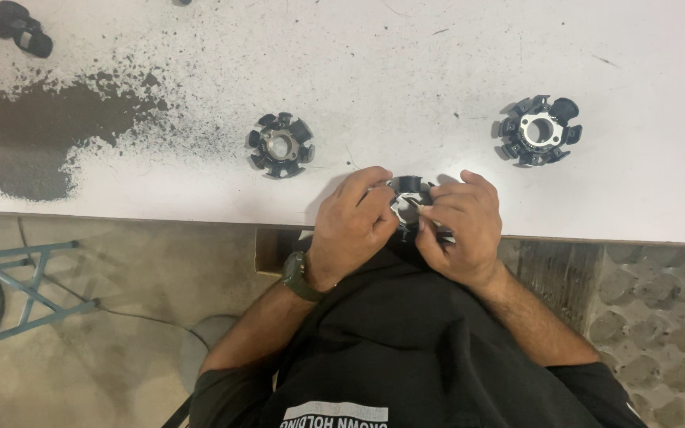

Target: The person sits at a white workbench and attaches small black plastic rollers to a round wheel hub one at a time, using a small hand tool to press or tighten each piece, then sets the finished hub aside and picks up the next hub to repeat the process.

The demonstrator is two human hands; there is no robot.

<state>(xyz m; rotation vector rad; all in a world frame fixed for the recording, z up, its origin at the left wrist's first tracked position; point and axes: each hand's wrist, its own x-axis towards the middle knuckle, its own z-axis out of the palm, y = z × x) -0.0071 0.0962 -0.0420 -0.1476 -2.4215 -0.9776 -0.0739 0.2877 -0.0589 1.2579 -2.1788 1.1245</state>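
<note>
Both hands — left hand (352, 226), right hand (460, 226) — clasp one black ring-shaped part (407, 198) at the white table (406, 87) edge.

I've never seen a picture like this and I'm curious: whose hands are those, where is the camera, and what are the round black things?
The camera sits on a person's head and looks straight down, so you see their own arms. The left hand, which wears a wristwatch, and the right hand together hold a round black part with a silvery middle at the near edge of a white table. Two more like it lie on the table: one to the left, one to the right. Dark powder is scattered on the table's left side, and another black object sits in the far left corner.
</note>
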